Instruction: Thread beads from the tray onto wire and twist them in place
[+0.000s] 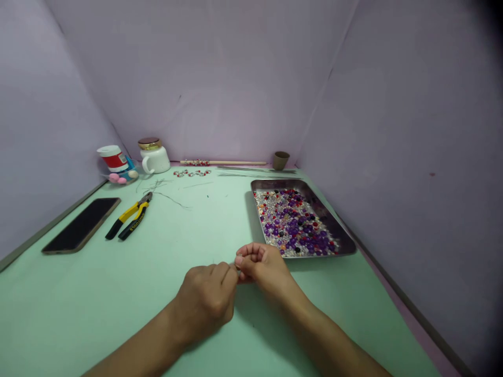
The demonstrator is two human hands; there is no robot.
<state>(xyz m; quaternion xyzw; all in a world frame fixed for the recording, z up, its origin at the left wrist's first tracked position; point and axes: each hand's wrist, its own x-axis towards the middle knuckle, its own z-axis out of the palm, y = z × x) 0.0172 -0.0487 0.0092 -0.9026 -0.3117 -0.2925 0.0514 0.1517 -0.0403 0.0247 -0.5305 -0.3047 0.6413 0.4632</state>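
Note:
My left hand (212, 296) is closed in a fist, its fingertips turned away and hidden. Right beside it, my right hand (261, 267) pinches with thumb and forefinger at a spot that meets the left fingers. Whatever is between them is too small to make out. Both hands are low over the pale green table (173, 267). Just beyond the right hand, a metal tray (341, 238) holds many purple, red, black, and clear beads (294, 225).
Yellow-black pliers (131, 217) and a phone (81, 225) lie at left. Behind stand a white lidded mug (157, 158), a tipped tub (113, 158) and a small brown pot (280, 161). Along the back are a beaded rod (236, 163), a bead strand (192, 173) and thin wires (255, 173).

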